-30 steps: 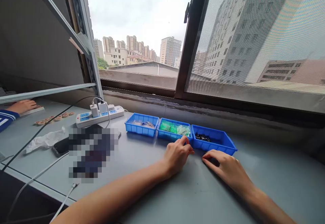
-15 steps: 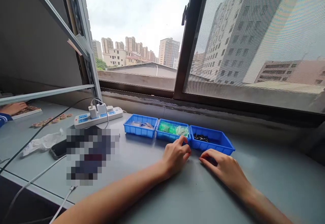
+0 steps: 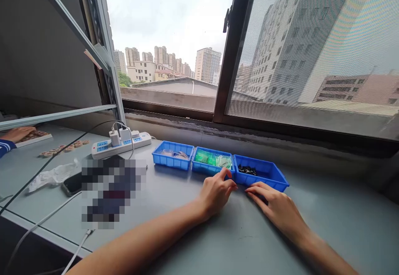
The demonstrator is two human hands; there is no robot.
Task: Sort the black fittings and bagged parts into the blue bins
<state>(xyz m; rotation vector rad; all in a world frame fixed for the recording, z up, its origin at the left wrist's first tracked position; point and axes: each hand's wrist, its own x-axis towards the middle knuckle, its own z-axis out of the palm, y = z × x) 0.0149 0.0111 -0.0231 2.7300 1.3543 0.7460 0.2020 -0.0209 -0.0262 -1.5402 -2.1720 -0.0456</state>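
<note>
My left hand (image 3: pixel 216 192) is over the table just in front of the middle blue bin (image 3: pixel 205 168), its index finger raised and bent and the other fingers curled. Facing it across a small gap, my right hand (image 3: pixel 276 202) is in front of the right blue bin (image 3: pixel 258 180), with thumb and fingertips drawn together in a pinch. Anything between the fingertips of either hand is too small or hidden to make out. Green and clear plastic packets (image 3: pixel 215 158) lie in the middle bin. Small black pieces (image 3: pixel 247 170) sit in the right one.
A left blue bin (image 3: pixel 171 163) holds clear packets. Further left are a power strip (image 3: pixel 124 144) with plugs and cables, a dark phone (image 3: pixel 71 186), crumpled plastic (image 3: pixel 54 174) and round wooden pieces (image 3: pixel 65 147). Another person's hand (image 3: pixel 20 134) is at the far left. A window runs behind.
My left fingertips have shifted slightly to the right, towards my right hand. The right fingers have moved a little closer together. The bins have stayed in place.
</note>
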